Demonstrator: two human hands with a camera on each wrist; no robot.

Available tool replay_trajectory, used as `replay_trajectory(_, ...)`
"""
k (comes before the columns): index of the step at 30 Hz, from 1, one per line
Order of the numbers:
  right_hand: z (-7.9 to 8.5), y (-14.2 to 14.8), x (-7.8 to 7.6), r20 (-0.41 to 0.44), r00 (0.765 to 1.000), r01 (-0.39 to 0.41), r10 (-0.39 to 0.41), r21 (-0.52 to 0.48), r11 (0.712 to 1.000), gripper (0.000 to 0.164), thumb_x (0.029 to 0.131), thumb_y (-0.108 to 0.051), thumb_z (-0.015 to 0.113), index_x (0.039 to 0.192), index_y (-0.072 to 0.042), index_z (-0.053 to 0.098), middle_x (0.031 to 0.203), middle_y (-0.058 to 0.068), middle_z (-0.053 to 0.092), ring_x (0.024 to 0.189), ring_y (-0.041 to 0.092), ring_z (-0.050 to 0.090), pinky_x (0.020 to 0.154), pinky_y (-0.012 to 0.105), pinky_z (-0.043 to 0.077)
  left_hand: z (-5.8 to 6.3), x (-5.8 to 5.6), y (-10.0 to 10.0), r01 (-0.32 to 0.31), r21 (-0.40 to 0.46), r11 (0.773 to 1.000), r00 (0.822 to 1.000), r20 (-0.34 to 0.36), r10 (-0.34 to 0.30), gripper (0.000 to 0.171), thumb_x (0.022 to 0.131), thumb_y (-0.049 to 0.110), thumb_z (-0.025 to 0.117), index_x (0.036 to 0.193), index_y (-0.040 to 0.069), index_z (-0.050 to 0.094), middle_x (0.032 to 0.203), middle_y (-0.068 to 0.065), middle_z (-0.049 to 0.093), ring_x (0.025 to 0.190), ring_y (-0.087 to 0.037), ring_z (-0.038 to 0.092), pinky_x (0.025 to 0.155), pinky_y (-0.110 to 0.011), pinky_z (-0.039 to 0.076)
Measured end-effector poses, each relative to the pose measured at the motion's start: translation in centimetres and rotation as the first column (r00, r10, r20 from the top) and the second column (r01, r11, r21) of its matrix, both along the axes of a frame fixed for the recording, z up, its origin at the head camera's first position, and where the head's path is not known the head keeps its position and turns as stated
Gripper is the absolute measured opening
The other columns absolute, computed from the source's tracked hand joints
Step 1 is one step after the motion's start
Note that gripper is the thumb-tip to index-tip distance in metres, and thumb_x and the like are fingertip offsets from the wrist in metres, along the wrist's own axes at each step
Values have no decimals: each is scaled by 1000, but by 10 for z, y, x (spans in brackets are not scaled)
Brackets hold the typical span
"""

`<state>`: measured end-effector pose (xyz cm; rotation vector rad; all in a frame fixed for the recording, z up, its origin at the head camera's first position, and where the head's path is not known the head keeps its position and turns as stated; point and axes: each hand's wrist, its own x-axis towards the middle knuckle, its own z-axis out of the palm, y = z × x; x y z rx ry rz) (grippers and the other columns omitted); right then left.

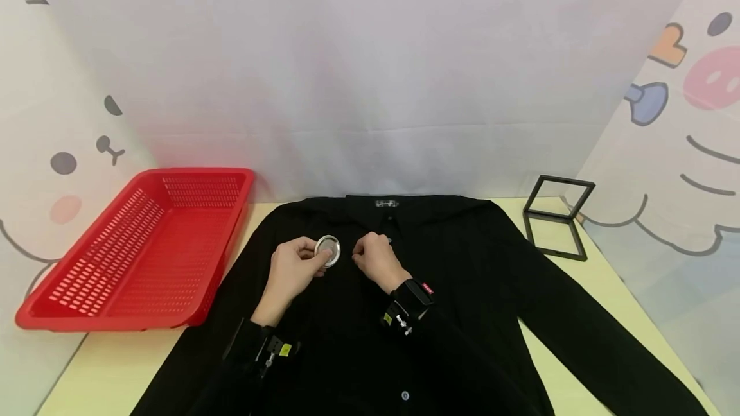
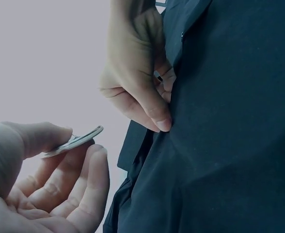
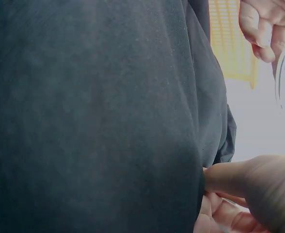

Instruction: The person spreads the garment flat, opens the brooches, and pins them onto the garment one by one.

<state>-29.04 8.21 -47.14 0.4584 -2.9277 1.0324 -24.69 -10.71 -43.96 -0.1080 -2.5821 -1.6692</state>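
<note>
A black button-up shirt (image 1: pixel 462 262) lies spread out on the table, collar at the far side. Over its left chest area my left hand (image 1: pixel 289 271) pinches a round silver-rimmed badge (image 1: pixel 327 243) between thumb and fingers, its metal back facing up. In the left wrist view the badge (image 2: pixel 82 140) appears nearly edge-on. Just to the right, my right hand (image 1: pixel 378 262) pinches the shirt's cloth near the front placket. The right wrist view shows the thumb against the fabric (image 3: pixel 108 121), with some fingertips hidden by it. Badge and cloth are apart.
A red plastic basket (image 1: pixel 199 236) stands at the left, beside the shirt's sleeve. A black hinged frame (image 1: pixel 556 217) stands open at the back right of the pale yellow table (image 1: pixel 624 294). A white curtain (image 1: pixel 370 82) hangs behind the table.
</note>
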Motion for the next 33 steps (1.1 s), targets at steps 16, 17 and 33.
replay_trajectory(16,3,-1,-3,53,998,32,-34,36,999,9,94,-6,74,87,-7,80,91,10,76,67,15,65,63,28,55,-8,-15,0,-42,-143,989,999,-12,41,12,92,20,79,91,9,74,78,-6,75,66,-18,72,61,-28,54)
replay_trajectory(17,3,-1,-3,53,998,32,-34,38,999,9,94,-6,74,87,-8,80,91,10,76,68,15,65,64,28,54,-9,-16,0,-40,-142,989,999,-9,39,13,92,19,80,91,8,74,78,-6,75,67,-20,72,61,-28,54)
replay_trajectory(33,4,-2,-6,73,997,23,-29,91,996,8,95,-8,74,89,-10,80,90,8,76,68,14,64,63,28,54,-23,-24,10,-15,-158,987,1000,-1,15,10,90,17,81,87,11,74,71,-1,69,60,-13,57,60,-29,44)
